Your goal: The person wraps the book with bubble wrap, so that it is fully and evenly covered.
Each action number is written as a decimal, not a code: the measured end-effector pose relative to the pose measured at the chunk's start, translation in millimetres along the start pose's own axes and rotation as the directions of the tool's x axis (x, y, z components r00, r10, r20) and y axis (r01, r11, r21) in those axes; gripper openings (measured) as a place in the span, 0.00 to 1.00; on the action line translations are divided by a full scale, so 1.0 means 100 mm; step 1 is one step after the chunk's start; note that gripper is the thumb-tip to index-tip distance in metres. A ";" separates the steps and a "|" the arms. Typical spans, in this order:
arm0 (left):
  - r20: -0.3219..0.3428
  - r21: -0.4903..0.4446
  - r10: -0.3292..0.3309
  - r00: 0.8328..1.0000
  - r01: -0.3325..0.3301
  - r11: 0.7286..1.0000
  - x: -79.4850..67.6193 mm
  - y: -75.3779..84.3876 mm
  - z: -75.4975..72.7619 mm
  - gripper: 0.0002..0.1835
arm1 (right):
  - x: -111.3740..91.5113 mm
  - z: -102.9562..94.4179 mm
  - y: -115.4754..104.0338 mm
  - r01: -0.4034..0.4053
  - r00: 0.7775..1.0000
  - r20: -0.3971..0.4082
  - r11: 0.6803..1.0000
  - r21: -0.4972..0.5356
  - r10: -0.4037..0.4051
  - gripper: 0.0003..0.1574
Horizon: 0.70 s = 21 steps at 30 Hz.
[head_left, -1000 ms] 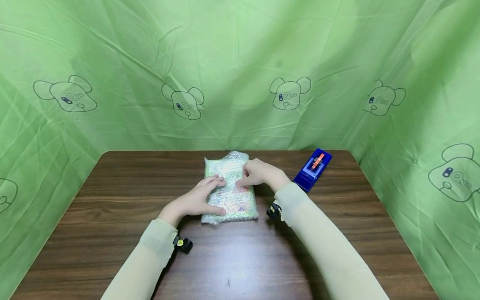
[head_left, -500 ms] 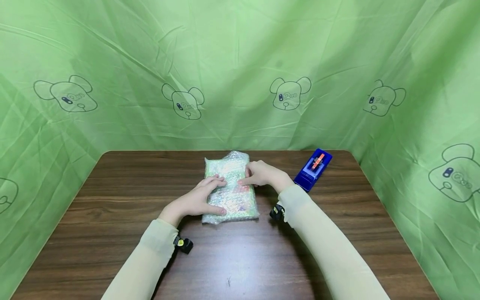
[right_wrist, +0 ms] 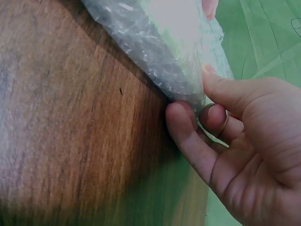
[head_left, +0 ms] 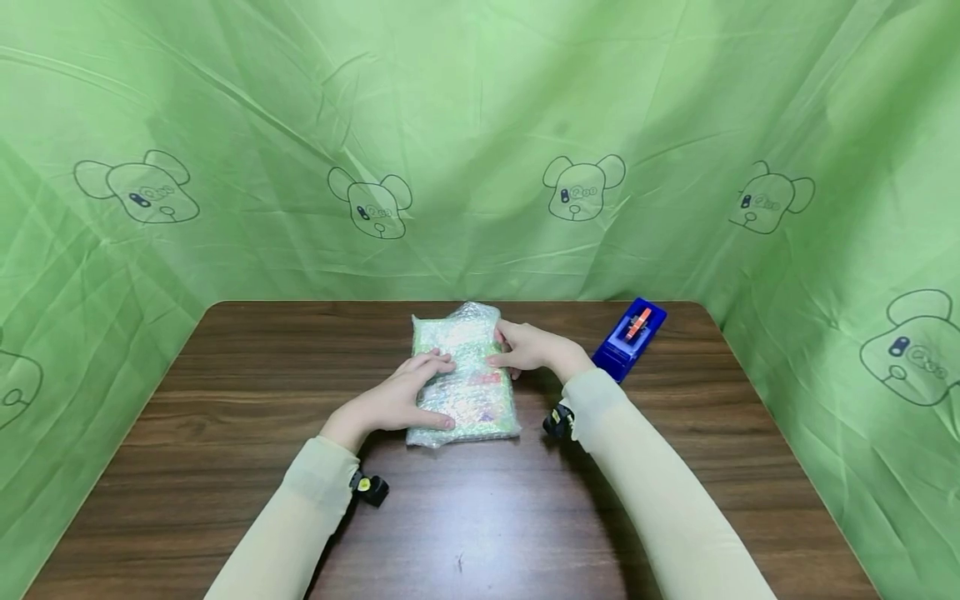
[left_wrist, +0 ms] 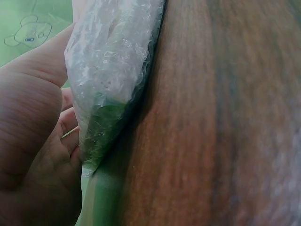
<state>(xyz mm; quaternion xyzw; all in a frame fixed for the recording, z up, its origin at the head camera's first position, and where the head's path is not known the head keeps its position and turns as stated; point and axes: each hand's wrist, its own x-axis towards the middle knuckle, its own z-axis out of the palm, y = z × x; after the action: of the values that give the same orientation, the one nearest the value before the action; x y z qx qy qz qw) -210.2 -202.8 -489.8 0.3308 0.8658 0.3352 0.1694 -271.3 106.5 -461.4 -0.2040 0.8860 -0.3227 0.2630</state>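
Note:
A flat rectangular package in clear bubble wrap [head_left: 465,408] lies on the table, with green, white and some red and purple showing through. My left hand [head_left: 397,398] rests on its left part, fingers spread and thumb near the front edge. In the left wrist view the package [left_wrist: 110,61] stands beside the palm, its wrap crinkled. At the right edge my right hand [head_left: 528,346] pinches the wrap, thumb on top and fingers curled at the side. The right wrist view has those fingers [right_wrist: 186,127] at the package's border [right_wrist: 155,61].
Right of the package, toward the back, lies a blue slab-like case [head_left: 628,340] with an orange strip on it. Under everything is a dark wood-grain table [head_left: 262,358]. Green cloth [head_left: 480,125] printed with animal heads hangs at the back and both sides.
My right hand has slid slightly right along the top of the package to its right edge, where its fingers now curl at the side. My left hand stays on the package.

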 end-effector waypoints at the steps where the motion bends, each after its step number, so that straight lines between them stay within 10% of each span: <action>1: -0.001 0.001 0.003 1.000 -0.003 1.000 0.00 0.00 0.00 0.52 | 0.00 0.00 0.01 0.002 1.000 0.000 1.000 0.010 -0.002 0.21; 21: 0.007 0.016 0.026 1.000 -0.026 1.000 0.00 0.02 -0.02 0.53 | -0.08 0.05 0.09 0.085 0.996 -0.038 0.996 0.027 -0.084 0.21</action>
<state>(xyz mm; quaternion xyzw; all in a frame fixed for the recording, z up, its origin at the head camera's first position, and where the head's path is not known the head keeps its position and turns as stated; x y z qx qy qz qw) -210.4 -202.7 -487.4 0.3444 0.8636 0.3291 0.1652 -263.6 115.3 -468.3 -0.2313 0.8766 -0.3501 0.2356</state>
